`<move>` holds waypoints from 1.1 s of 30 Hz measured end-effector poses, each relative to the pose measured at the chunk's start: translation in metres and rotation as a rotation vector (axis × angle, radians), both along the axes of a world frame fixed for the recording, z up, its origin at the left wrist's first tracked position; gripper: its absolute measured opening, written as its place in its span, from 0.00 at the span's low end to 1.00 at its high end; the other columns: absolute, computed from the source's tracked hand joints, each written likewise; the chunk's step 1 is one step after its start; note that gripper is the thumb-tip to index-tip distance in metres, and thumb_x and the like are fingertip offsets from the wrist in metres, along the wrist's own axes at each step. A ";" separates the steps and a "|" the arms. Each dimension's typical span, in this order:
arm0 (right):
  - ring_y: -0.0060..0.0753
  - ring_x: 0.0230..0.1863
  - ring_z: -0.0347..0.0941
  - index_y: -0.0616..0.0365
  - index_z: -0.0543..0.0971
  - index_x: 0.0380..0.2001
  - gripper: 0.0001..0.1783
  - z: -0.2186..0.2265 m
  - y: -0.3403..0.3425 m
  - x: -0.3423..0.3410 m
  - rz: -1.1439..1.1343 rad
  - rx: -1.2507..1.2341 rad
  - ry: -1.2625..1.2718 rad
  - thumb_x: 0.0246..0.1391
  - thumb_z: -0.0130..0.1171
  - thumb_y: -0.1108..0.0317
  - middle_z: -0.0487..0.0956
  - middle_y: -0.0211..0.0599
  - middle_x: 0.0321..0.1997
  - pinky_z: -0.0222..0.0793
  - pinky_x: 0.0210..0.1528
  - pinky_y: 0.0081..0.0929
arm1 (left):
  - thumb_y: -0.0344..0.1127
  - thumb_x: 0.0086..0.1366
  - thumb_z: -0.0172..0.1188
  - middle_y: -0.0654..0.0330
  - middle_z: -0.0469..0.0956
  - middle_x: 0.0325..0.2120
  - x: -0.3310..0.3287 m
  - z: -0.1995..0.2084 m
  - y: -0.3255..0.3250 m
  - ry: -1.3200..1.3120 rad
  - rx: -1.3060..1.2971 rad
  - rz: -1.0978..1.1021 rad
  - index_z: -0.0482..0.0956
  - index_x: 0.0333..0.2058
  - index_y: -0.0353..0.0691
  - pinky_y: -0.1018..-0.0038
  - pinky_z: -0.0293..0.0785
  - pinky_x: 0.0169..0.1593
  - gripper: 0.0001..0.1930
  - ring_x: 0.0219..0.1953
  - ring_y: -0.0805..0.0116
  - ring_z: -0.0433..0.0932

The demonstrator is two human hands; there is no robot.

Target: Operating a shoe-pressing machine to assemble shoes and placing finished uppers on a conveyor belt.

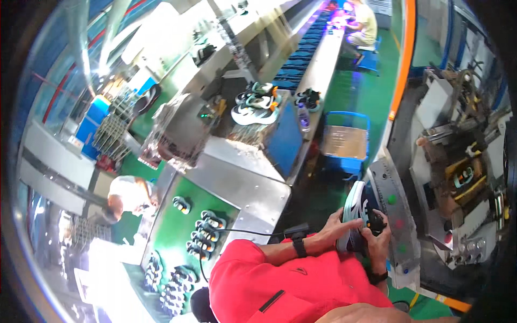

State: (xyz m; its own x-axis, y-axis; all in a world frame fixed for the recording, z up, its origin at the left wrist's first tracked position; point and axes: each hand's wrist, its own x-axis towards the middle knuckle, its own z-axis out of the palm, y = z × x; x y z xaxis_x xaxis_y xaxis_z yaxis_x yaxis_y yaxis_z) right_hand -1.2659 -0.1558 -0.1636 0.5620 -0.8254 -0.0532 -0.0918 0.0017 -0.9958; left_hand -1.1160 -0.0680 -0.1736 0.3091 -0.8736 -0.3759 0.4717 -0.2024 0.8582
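A sneaker [354, 207] with a pale sole, dark upper and white markings stands upright, toe up, between my two hands in front of my red shirt. My left hand [343, 227], with a dark watch on its wrist, is closed round the sneaker's sole side. My right hand [378, 240] grips the opposite side, fingers bent near a black part with orange on it. Whether that black part belongs to the same sneaker I cannot tell. The sneaker's lower end is partly hidden by my hands.
On my right stands a machine [463, 177] with a sloped metal panel [396, 215] close to my hands. Ahead is a blue cart [344, 142]. Left, a green table [207, 196] holds several sneakers; more lie on a bench [256, 134] by a bottle [303, 117]. Other people work nearby.
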 end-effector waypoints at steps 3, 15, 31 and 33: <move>0.30 0.46 0.73 0.64 0.70 0.53 0.35 0.004 -0.001 0.012 0.096 -0.003 -0.030 0.41 0.69 0.64 0.76 0.40 0.46 0.69 0.51 0.27 | 0.44 0.59 0.66 0.59 0.77 0.40 0.003 0.003 0.015 -0.029 0.089 0.076 0.71 0.52 0.35 0.72 0.76 0.44 0.27 0.41 0.72 0.77; 0.28 0.41 0.73 0.65 0.72 0.50 0.33 -0.001 -0.010 0.019 -0.234 -0.116 0.001 0.41 0.70 0.62 0.77 0.38 0.42 0.70 0.48 0.27 | 0.45 0.61 0.65 0.60 0.78 0.39 0.028 0.000 -0.035 0.030 -0.018 -0.193 0.71 0.50 0.35 0.73 0.76 0.44 0.24 0.39 0.72 0.77; 0.30 0.49 0.74 0.63 0.75 0.50 0.31 -0.004 0.032 0.031 -0.963 0.041 0.062 0.43 0.71 0.61 0.79 0.40 0.46 0.69 0.54 0.29 | 0.32 0.63 0.62 0.56 0.77 0.43 0.049 0.013 -0.119 0.118 0.181 -0.945 0.71 0.51 0.30 0.69 0.76 0.46 0.20 0.41 0.67 0.78; 0.31 0.45 0.75 0.65 0.74 0.49 0.33 -0.011 0.030 0.032 -1.001 -0.011 0.072 0.42 0.71 0.58 0.79 0.41 0.43 0.70 0.50 0.29 | 0.32 0.63 0.62 0.56 0.77 0.42 0.050 0.016 -0.121 0.102 0.162 -0.969 0.71 0.51 0.29 0.69 0.76 0.45 0.20 0.41 0.67 0.78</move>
State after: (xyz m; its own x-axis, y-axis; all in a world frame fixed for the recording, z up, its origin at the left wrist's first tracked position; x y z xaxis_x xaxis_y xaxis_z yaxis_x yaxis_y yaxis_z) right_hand -1.2334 -0.1256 -0.1746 -0.3960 -0.9169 -0.0489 -0.1135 0.1018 -0.9883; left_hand -1.0664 -0.1888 -0.1579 -0.5534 -0.6676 -0.4981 0.1100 -0.6514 0.7508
